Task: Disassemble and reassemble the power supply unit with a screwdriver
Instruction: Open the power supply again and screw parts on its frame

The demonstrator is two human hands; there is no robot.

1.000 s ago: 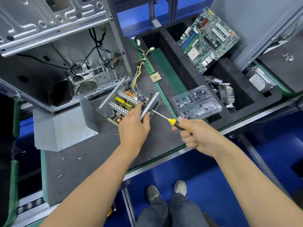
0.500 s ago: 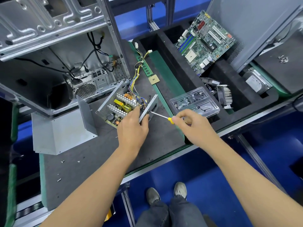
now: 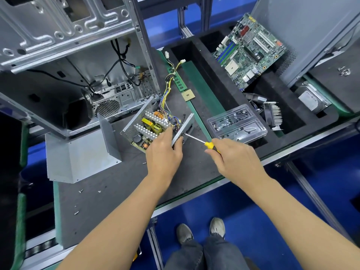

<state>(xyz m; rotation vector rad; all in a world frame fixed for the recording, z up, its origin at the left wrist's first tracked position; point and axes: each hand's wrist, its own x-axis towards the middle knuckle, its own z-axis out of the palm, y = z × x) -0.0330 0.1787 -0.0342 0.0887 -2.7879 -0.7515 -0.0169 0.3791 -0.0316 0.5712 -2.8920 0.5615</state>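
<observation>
The opened power supply unit (image 3: 150, 123) lies on the dark mat, its circuit board, heatsinks and yellow parts exposed, with coloured wires (image 3: 167, 88) running up from it. My left hand (image 3: 164, 152) grips its near right wall, thumb on the outer face of the metal plate. My right hand (image 3: 233, 156) holds a yellow-handled screwdriver (image 3: 200, 140); the tip touches that wall's outer face just above my left thumb. The unit's bent grey cover (image 3: 81, 152) stands to the left.
An empty computer case (image 3: 78, 65) fills the upper left. A clear screw box (image 3: 236, 123) sits right of the screwdriver. A motherboard (image 3: 251, 49), heatsink (image 3: 272, 115) and hard drive (image 3: 313, 98) lie in foam trays. Loose screws (image 3: 79, 191) dot the mat.
My right hand shifted its hold on the screwdriver handle, fingers closing over more of it, while the tip stayed against the unit's wall. My left hand kept its grip.
</observation>
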